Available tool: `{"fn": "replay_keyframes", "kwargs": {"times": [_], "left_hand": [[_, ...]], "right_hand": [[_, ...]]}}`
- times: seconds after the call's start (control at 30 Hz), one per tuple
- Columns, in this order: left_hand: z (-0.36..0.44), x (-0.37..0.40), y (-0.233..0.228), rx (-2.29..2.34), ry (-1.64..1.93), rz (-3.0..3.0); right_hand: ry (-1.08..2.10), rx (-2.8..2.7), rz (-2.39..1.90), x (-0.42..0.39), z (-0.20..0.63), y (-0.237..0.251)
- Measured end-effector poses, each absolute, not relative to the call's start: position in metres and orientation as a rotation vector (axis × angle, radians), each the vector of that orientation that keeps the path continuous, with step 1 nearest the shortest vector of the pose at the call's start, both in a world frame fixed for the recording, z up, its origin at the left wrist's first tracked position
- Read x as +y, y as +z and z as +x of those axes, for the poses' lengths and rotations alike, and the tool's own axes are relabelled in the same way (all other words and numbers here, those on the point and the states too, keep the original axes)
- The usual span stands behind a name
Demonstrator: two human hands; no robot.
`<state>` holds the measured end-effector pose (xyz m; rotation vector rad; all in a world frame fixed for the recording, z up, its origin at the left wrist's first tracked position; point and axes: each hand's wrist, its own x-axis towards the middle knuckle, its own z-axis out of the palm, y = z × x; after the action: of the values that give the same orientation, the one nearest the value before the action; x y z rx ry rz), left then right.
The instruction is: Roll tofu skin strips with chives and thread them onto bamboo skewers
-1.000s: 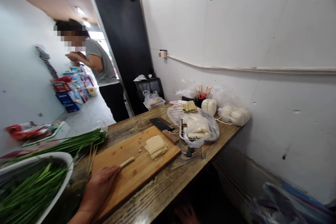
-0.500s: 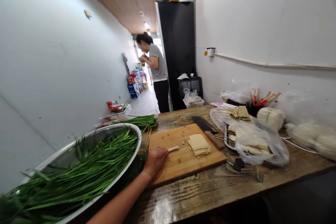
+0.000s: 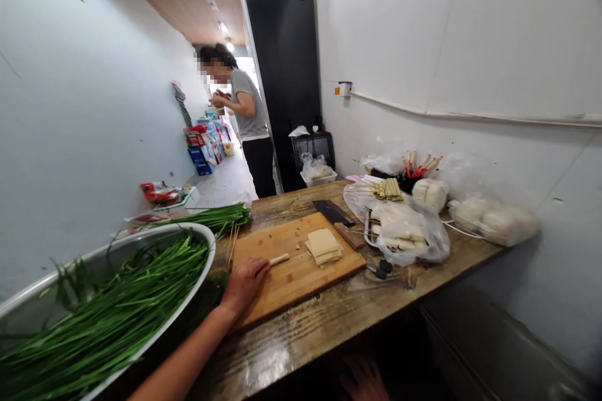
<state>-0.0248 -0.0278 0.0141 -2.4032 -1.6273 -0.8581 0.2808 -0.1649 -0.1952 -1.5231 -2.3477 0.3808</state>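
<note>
My left hand (image 3: 245, 282) is closed on one end of a thin pale roll (image 3: 279, 259), which looks like rolled tofu sheet, lying on the wooden cutting board (image 3: 286, 291). To its right sits a small stack of square tofu sheets (image 3: 324, 245). A cleaver (image 3: 333, 213) rests at the board's far right edge, its wooden handle toward me. My right hand (image 3: 363, 379) shows dimly below the table's front edge, its fingers extended and apart, with nothing visible in them. Thin wooden skewers (image 3: 232, 244) lie by the board's left edge.
A large metal basin (image 3: 210, 250) of green chives stands at left, with another chive bundle (image 3: 221, 218) behind it. On the right are a bagged tray of skewered pieces (image 3: 399, 232), black-handled scissors (image 3: 383, 268) and white bagged food (image 3: 493, 219). A person (image 3: 251, 113) stands beyond the table.
The view has turned to the right, so things sit farther left. My right hand has come into sight below the table edge. My left hand stays on the roll.
</note>
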Motion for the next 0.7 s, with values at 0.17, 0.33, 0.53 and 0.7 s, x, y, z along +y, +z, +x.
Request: {"fn": "replay_keyframes", "kwargs": {"times": [0.17, 0.33, 0.53, 0.7], "left_hand": [[-0.02, -0.03, 0.015, -1.67, -0.765, -2.428], [-0.017, -0.032, 0.013, -1.659, -0.752, -2.44], [-0.014, -0.037, 0.015, -1.658, -0.754, -2.406], [-0.017, -0.034, 0.012, -1.614, -0.713, -2.415]], "right_hand": [[0.383, -2.351, -1.521, -0.185, 0.291, -0.181], [0.337, -2.375, -1.507, -0.192, 0.293, -0.184], [0.29, -2.415, -1.467, -0.188, 0.294, -0.195], [0.3, -2.432, -1.467, -0.185, 0.296, -0.199]]}}
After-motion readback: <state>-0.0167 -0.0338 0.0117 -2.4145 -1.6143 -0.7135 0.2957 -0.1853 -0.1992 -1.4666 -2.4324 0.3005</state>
